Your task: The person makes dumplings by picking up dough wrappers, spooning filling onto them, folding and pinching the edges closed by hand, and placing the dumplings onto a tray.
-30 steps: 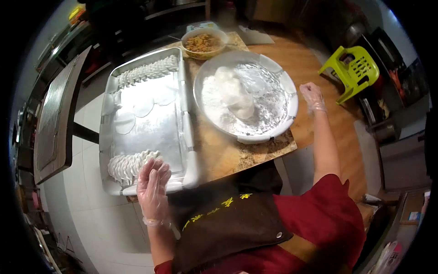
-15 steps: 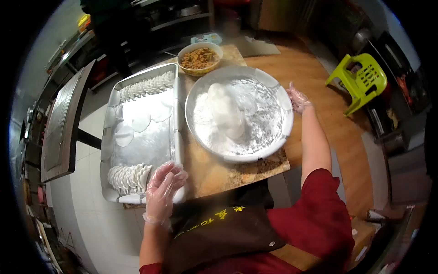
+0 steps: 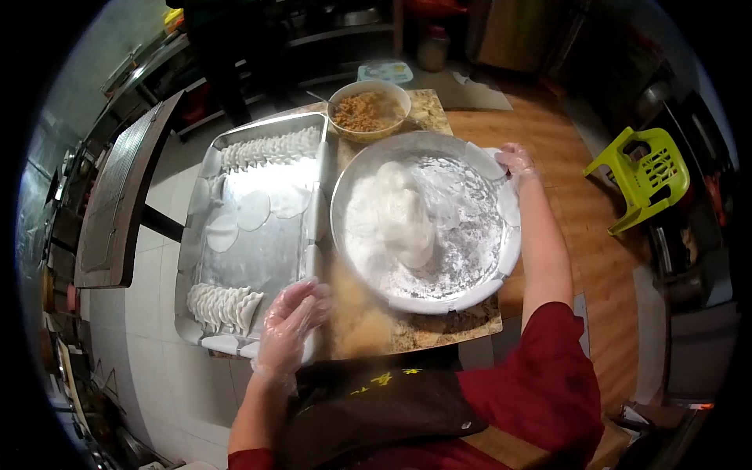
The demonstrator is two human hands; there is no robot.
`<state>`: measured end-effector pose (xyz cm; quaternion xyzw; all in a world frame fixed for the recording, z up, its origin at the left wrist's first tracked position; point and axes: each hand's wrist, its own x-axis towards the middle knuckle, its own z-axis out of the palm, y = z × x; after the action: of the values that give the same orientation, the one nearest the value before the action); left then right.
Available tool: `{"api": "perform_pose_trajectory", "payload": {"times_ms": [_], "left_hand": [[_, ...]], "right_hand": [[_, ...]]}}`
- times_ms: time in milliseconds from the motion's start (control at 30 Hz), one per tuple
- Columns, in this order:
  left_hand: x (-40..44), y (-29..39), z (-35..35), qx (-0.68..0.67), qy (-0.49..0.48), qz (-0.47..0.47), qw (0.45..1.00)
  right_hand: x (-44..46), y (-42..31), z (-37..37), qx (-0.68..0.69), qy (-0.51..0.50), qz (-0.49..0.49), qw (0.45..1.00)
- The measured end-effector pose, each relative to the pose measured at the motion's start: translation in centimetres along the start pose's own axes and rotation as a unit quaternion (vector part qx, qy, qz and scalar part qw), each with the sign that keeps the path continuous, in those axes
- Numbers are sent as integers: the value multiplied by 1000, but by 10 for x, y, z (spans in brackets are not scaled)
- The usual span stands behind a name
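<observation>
My right hand [image 3: 518, 161], in a clear plastic glove, pinches a thin white dough wrapper [image 3: 491, 160] at the right rim of a round metal basin [image 3: 338, 239]. More wrappers [image 3: 509, 205] drape along that rim. Inside the basin lies a large lump of white dough [image 3: 405, 221] among loose flour [image 3: 364, 247]. Also gloved, my left hand [image 3: 294, 325] hovers by the front right corner of a metal tray [image 3: 315, 274], its fingers curled together and nothing visible in them. Rows of pleated dumplings fill the tray's back [image 3: 270, 149] and front left [image 3: 223, 307]. Flat wrappers [image 3: 253, 210] lie between them.
Behind the basin stands a bowl of chopped filling [image 3: 368, 112] with a spoon. A packet [image 3: 385, 72] lies beyond it. On the right is a green plastic chair [image 3: 650, 176]; a dark side table [image 3: 117, 196] stands left. Another person in dark clothes [image 3: 223, 55] stands at the back.
My right hand's fingers have closed on a wrapper at the basin rim, lifting its edge. My left hand stays curled near the tray corner. The whole view has shifted slightly.
</observation>
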<state>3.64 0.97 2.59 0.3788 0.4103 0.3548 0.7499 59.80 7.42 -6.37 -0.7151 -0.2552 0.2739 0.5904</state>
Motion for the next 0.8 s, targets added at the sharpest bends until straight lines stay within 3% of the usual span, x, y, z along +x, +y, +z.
{"api": "perform_pose_trajectory", "payload": {"times_ms": [33,100,133,233,300,400,433,500,567,600,633,667,700,733,800], "left_hand": [[4,0,6,20,-11,-4,1000],[13,-2,9,56,-51,-4,997],[16,-1,14,54,-47,-2,997],[34,5,22,152,-95,-3,984],[47,14,33,170,-102,4,980],[71,25,42,156,-152,46,975],[81,28,44,130,-150,72,977],[112,20,46,107,-144,97,979],[139,5,46,-72,-156,8,985],[137,3,51,-72,-154,8,985],[133,3,57,-170,-222,-48,959],[124,4,60,-143,-264,-36,953],[115,7,65,-115,-304,-21,945],[105,5,62,-114,-303,-21,946],[93,3,57,-275,-261,-67,923]], "right_hand": [[5,2,2,0,-1,-1,1000],[12,1,11,-206,89,-177,958],[3,-9,17,-206,86,-180,958],[-31,-38,30,-159,3,-256,954],[-48,-58,36,-172,-56,-363,914],[-103,-114,51,-216,-146,-414,872],[-118,-128,57,-213,-148,-415,872],[-148,-150,70,-50,-334,-299,893],[-182,-176,89,-57,-391,-272,878],[-194,-185,101,-69,-445,-245,859],[-204,-189,114,-84,-479,-229,843],[-211,-191,126,-98,-512,-212,827],[-212,-185,140,-110,-534,-254,799],[-213,-172,153,-84,-555,-226,796],[-212,-161,172,-105,-520,-231,816]]}}
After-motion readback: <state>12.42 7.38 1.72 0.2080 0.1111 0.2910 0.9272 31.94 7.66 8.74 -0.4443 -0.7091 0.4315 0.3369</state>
